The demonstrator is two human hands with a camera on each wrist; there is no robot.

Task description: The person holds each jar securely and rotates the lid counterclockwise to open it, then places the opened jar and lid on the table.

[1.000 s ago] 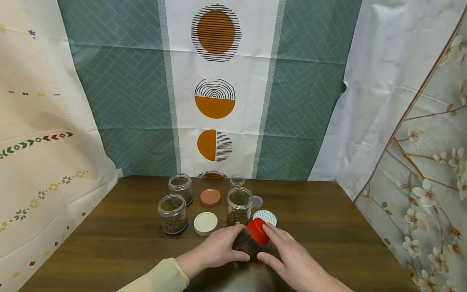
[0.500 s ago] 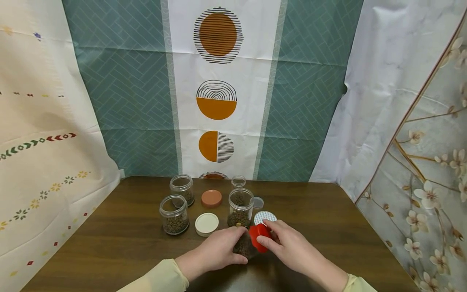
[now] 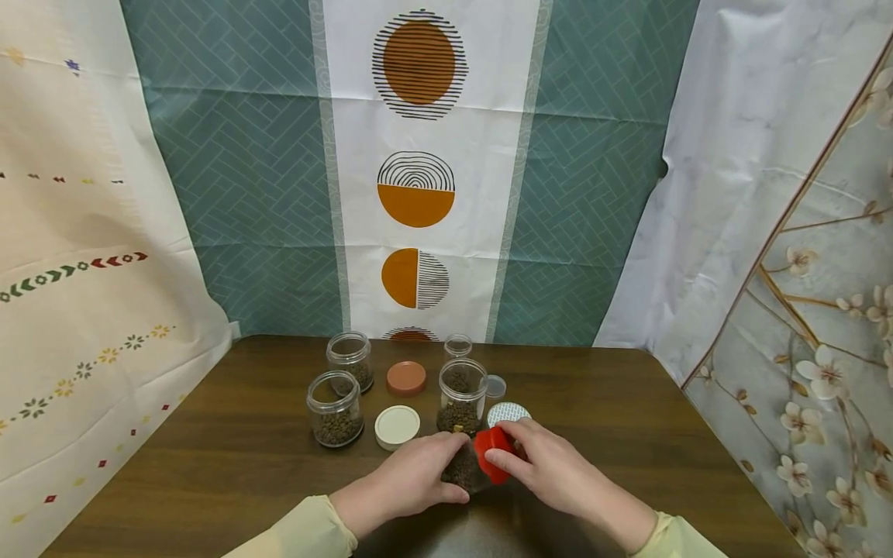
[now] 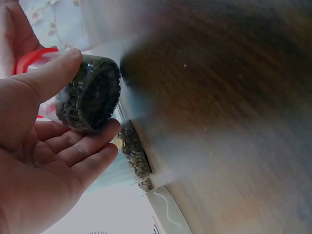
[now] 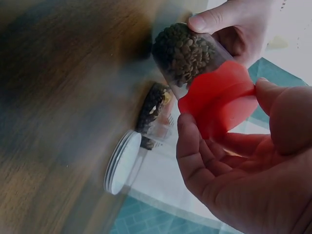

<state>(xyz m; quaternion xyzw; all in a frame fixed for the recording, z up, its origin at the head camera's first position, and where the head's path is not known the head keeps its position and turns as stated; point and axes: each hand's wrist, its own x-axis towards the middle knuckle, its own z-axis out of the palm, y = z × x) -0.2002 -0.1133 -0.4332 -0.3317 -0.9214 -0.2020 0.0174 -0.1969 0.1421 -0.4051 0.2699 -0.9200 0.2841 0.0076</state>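
Note:
A clear jar (image 5: 183, 53) partly filled with small brown pellets is tilted above the table's near side, its red scalloped cap (image 5: 222, 95) facing right. My left hand (image 3: 415, 477) grips the jar's body, thumb on one side and fingers on the other. On the red cap, my right hand (image 3: 554, 465) has its thumb and fingertips at opposite sides. The right wrist view has the cap covering the jar's mouth, so the rim is hidden. Just behind stands a taller open jar (image 3: 460, 407) of pellets, with a white patterned lid (image 3: 507, 413) beside it.
Two open jars of pellets, one nearer (image 3: 335, 418) and one farther (image 3: 349, 356), stand at left. A cream lid (image 3: 397, 426) and a terracotta lid (image 3: 406, 378) lie between them and the taller jar. A small jar (image 3: 457, 346) and a clear lid (image 3: 495, 386) are farther back.
My right hand's thumb has come in from apart, and its fingers have shifted round the cap. The cap has turned to face more to the right. My left hand keeps its grip.

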